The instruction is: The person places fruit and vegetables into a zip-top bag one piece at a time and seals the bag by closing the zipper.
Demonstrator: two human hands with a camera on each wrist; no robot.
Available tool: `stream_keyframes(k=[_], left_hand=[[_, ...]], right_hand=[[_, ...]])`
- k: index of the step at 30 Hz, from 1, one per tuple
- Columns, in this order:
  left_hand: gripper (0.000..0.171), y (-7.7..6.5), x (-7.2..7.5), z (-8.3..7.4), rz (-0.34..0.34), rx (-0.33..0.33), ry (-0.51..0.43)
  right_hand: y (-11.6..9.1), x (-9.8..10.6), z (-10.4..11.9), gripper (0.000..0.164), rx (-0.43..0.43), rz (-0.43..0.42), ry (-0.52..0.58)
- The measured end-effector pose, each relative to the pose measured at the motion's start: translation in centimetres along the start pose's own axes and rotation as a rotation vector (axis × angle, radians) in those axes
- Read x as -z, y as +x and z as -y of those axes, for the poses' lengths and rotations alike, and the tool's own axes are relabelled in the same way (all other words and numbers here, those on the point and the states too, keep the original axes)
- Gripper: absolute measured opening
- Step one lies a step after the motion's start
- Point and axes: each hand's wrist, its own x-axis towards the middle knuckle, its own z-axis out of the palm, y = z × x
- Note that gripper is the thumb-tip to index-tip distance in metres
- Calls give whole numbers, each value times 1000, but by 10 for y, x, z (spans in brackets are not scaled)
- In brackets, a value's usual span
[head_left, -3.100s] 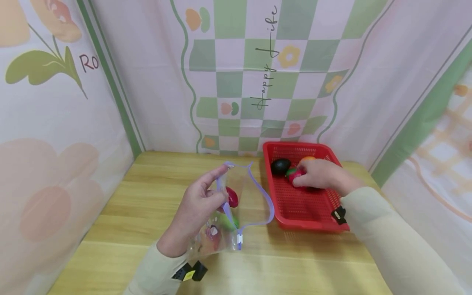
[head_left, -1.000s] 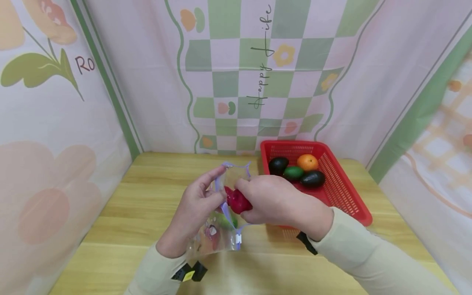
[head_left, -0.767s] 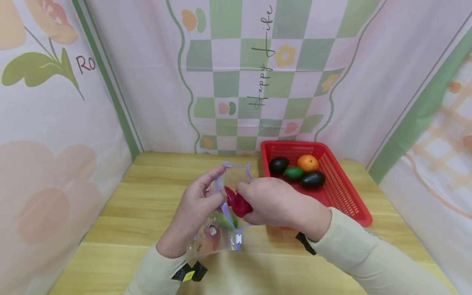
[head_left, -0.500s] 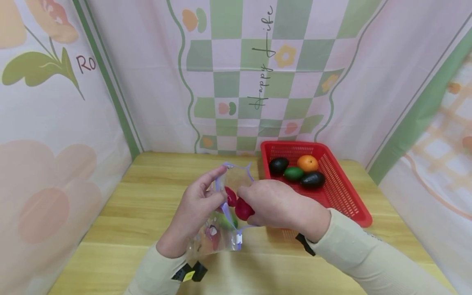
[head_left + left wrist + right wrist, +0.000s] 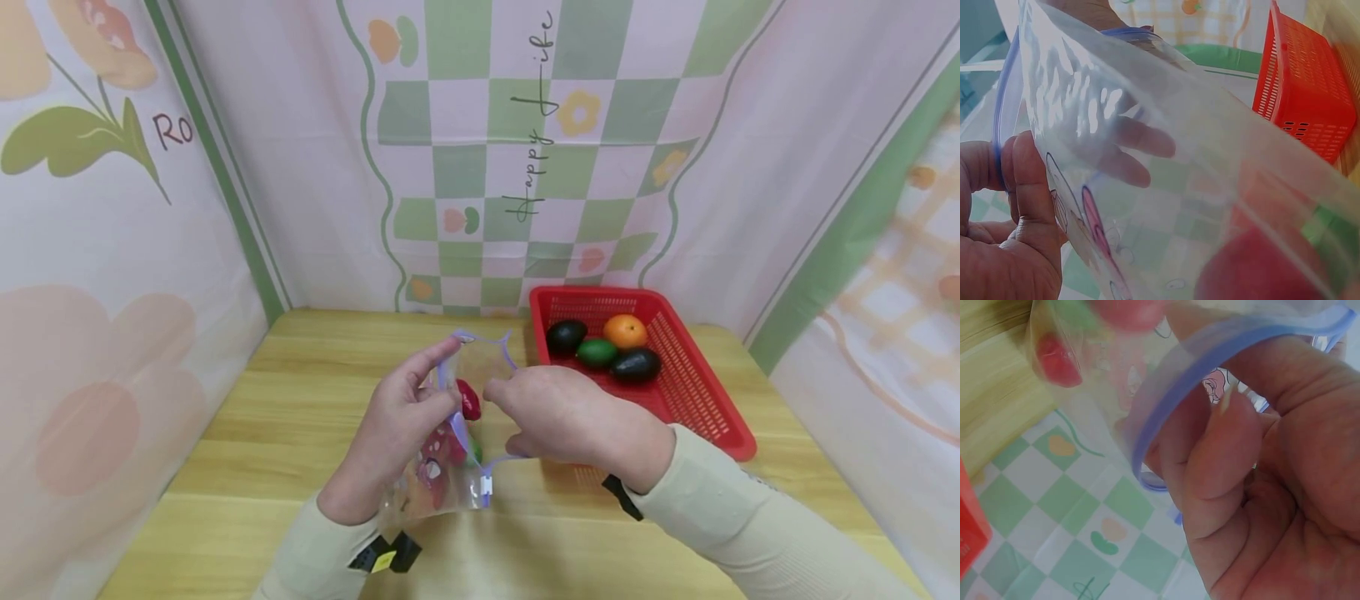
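Observation:
My left hand (image 5: 397,425) pinches the rim of a clear zip bag (image 5: 483,358) with a purple seal and a white slider (image 5: 487,485). The bag's mouth faces right. Inside lie a glossy dark-red piece (image 5: 469,400), a green piece (image 5: 475,451) and a round red fruit (image 5: 1260,269), seen blurred through the plastic in the left wrist view. At the mouth is my right hand (image 5: 577,412), fingers loosely bent and reaching inside. Nothing sits between them. In the right wrist view, the purple seal (image 5: 1175,390) crosses in front of these fingers.
A red plastic basket (image 5: 712,392) stands on the wooden table (image 5: 300,392) at right. It holds an orange (image 5: 626,331), a small green fruit (image 5: 597,352) and two dark oval fruits, one at its left (image 5: 567,337). A printed cloth (image 5: 322,167) hangs behind.
My right hand took the round red fruit from the basket, carried it left to the bag and let it go inside. My left hand still holds the rim in place.

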Motion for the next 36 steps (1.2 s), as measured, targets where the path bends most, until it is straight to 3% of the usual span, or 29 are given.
stream_keyframes(k=[12,20,28,36], left_hand=[[58,-1,-1,-1,-19,10,-3],[57,-1,-1,-1,-23,8,-1],[59,0,-2,0,-18,0,-20],[60,0,-3,1,-18,-5,-16]], right_hand=[[-5,4,-9,45,21,-43,34],[-14,14,-21,49,-8,-55,168],[-25,23,-47,35,16,-240,265],[-21,18,-91,33,-173,-253,300]])
